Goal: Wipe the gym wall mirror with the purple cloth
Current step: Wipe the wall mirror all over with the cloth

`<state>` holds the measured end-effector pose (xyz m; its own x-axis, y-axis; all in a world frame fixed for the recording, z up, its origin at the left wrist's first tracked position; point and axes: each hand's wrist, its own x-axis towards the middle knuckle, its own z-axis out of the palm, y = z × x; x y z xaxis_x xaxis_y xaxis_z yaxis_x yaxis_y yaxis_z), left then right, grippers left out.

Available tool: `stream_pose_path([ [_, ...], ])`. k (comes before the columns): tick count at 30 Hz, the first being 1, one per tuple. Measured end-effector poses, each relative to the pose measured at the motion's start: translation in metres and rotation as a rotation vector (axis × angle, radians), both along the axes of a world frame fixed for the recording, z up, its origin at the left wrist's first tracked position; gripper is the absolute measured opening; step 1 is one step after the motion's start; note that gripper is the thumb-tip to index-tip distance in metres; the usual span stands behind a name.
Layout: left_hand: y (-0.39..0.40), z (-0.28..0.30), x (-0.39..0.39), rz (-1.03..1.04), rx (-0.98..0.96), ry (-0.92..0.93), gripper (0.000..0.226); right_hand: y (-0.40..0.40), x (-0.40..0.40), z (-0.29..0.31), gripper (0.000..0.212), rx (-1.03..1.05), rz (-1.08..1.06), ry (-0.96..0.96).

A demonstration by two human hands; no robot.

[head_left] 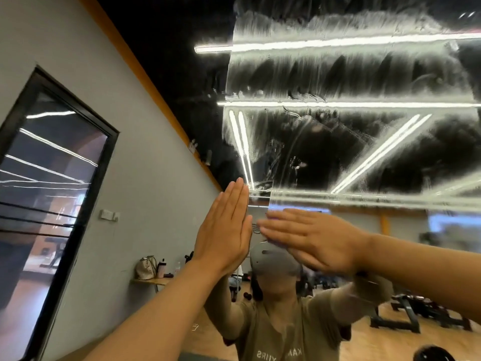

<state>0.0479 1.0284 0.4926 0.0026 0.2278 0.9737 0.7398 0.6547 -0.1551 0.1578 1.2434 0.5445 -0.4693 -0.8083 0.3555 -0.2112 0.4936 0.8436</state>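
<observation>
Left hand (225, 230) flat against streaky mirror (338, 100), grip released; right hand (312, 241) blurred, fingers straight, grip released.

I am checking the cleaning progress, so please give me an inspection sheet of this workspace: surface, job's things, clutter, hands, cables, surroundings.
Surface: gym wall mirror, upper part covered in white streaky smears; lower part reflects more clearly.
Job's things: purple cloth, only a blurred purple edge shows above the right hand's fingers.
Clutter: bag and bottle on a small shelf, seen as reflection.
Hands: left hand flat, fingers straight, against the mirror; right hand flat, fingers straight, blurred, on the cloth.
Cables: nothing seen.
Surroundings: grey wall, dark-framed window, reflected gym benches.
</observation>
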Motion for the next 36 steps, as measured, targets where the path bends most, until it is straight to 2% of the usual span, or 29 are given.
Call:
stream_pose_path([
  [5, -0.028, 0.012, -0.014, 0.167, -0.102, 0.194, 0.058, -0.003, 0.001, 0.082, 0.062, -0.267, -0.046, 0.176],
  [7, -0.035, 0.015, -0.018, 0.183, -0.137, 0.209, 0.057, -0.006, 0.002, 0.119, 0.07, -0.381, -0.048, 0.253],
  [10, -0.037, 0.014, -0.019, 0.17, -0.138, 0.21, 0.057, -0.016, -0.002, 0.162, 0.075, -0.657, -0.058, 0.364],
  [13, -0.036, 0.012, -0.021, 0.141, -0.107, 0.222, 0.059, -0.026, -0.01, 0.178, 0.064, -0.826, -0.076, 0.451],
  [15, -0.038, 0.013, -0.023, 0.122, -0.103, 0.234, 0.06, -0.026, -0.012, 0.171, 0.06, -0.781, -0.073, 0.454],
  [20, -0.038, 0.016, -0.023, 0.1, -0.102, 0.231, 0.06, -0.023, -0.003, 0.117, 0.072, -0.416, -0.046, 0.284],
  [25, -0.039, 0.011, -0.024, 0.085, -0.037, 0.183, 0.06, -0.018, -0.003, 0.018, 0.058, -0.113, -0.02, 0.077],
  [29, -0.039, 0.006, -0.027, 0.111, -0.008, 0.157, 0.061, -0.006, 0.0, -0.001, 0.056, 0.072, -0.042, 0.008],
  [32, -0.039, 0.007, -0.027, 0.112, -0.002, 0.16, 0.06, -0.009, 0.0, 0.024, 0.056, 0.003, -0.027, 0.031],
  [36, -0.04, 0.005, -0.028, 0.097, -0.019, 0.154, 0.06, 0.004, 0.006, 0.101, 0.073, -0.403, -0.049, 0.262],
])
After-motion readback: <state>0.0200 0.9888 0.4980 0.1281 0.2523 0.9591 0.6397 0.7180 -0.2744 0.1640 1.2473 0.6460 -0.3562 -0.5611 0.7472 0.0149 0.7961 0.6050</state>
